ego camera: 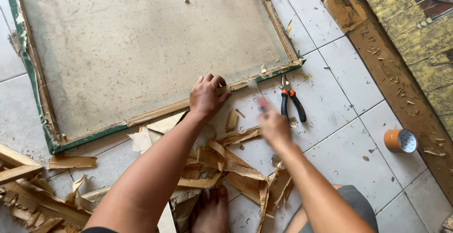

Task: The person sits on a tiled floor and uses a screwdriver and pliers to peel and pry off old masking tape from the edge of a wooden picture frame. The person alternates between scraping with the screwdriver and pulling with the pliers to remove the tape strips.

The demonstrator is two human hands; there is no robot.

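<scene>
A large wooden picture frame (158, 111) with green edging lies face down on the tiled floor, its beige backing board (151, 49) facing up. My left hand (206, 96) presses on the frame's near rail, fingers curled over its edge. To its right, my right hand (273, 125) is blurred and grips a small tool with a red handle (261, 104), its thin blade pointing at the rail near the frame's right corner. Orange-and-black pliers (292, 104) lie just right of that hand.
Torn brown paper strips (226, 167) and wood scraps litter the floor by my bare foot (211, 212). A roll of brown tape (400, 140) sits at the right. Another framed picture (406, 44) lies along the right edge. Loose wood slats (16, 167) lie at the left.
</scene>
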